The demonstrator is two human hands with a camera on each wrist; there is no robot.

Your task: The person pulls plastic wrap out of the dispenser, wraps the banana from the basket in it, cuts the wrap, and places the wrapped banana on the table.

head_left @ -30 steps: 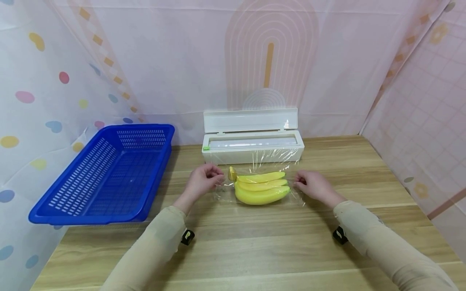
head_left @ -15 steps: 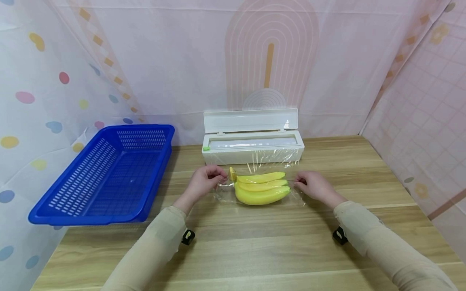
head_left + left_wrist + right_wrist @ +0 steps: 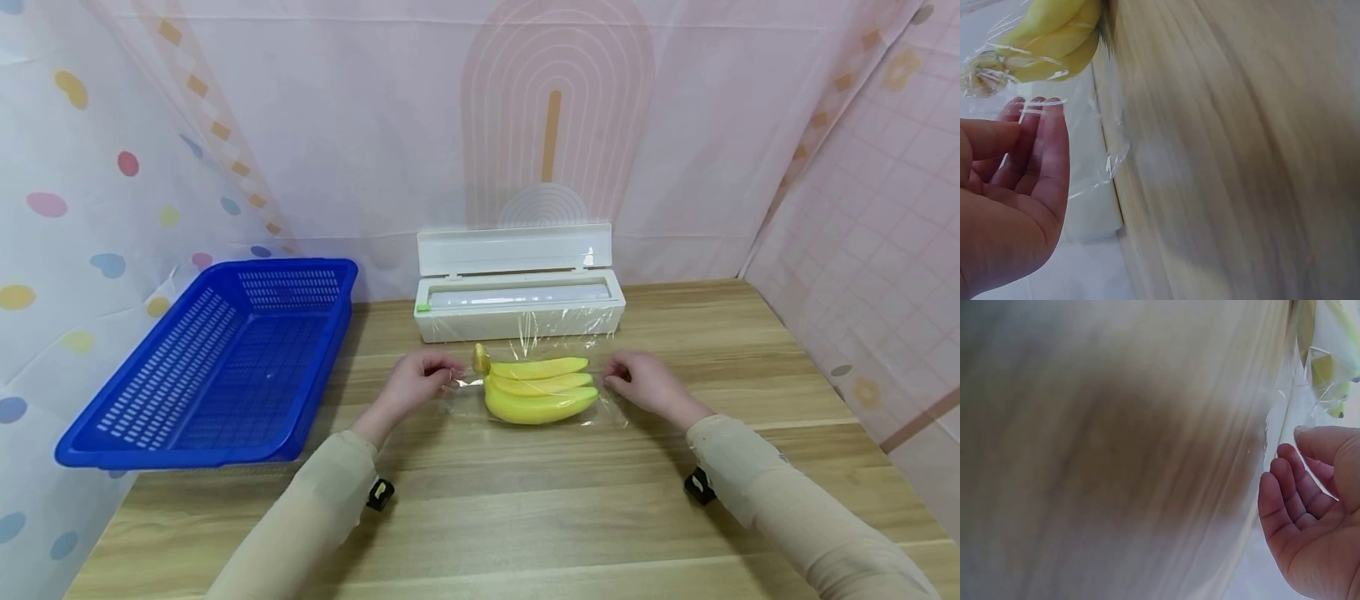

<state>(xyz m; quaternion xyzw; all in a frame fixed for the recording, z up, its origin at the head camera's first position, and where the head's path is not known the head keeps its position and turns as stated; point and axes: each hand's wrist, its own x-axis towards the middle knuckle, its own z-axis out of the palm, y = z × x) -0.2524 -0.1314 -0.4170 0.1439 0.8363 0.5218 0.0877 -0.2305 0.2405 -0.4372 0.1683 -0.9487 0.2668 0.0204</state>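
A bunch of yellow bananas (image 3: 536, 392) lies on the wooden table, stem to the left, with clear cling film (image 3: 461, 406) over it. The film runs back to a white cling film dispenser (image 3: 521, 322), whose lid stands up over the roll. At the stem end, my left hand (image 3: 415, 385) pinches the film's left side between thumb and fingers. My right hand (image 3: 651, 387) pinches the right side, just beyond the banana tips. In the left wrist view, the film passes across the fingertips (image 3: 1054, 103). How the film lies under the bananas is hard to tell.
A blue plastic basket (image 3: 292, 421) with slotted walls stands on the left of the table. A small green slider (image 3: 423, 307) sits on the dispenser's left end. Patterned cloth (image 3: 360, 125) hangs behind the table and along both sides.
Both hands stay nearly still at the film's sides. The left fingers shift slightly by the banana stem, and the film creases there a little differently. The head view tilts slightly.
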